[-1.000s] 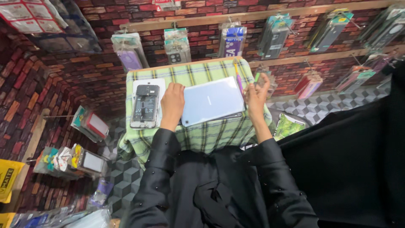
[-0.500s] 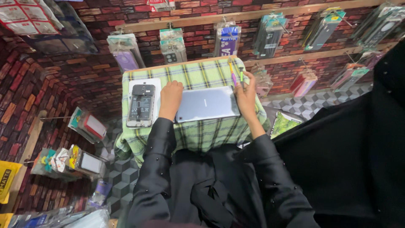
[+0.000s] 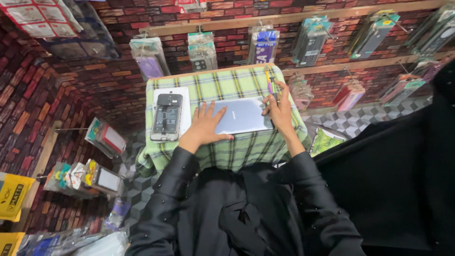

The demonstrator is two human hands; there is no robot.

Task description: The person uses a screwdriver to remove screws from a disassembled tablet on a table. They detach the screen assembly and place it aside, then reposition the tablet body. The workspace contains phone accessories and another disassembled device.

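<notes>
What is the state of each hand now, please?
Left hand: open, fingers spread, flat on the silver tablet.
Right hand: closed on a thin tool, at the tablet's right edge.

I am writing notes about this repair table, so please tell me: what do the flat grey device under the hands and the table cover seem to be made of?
The flat grey device looks like metal or metal-coloured plastic with a smooth matt finish: an even silver-blue surface with a soft sheen. The left hand rests flat on it. The table cover looks like woven cloth: a green checked pattern, hanging in soft folds at the edges.
</notes>
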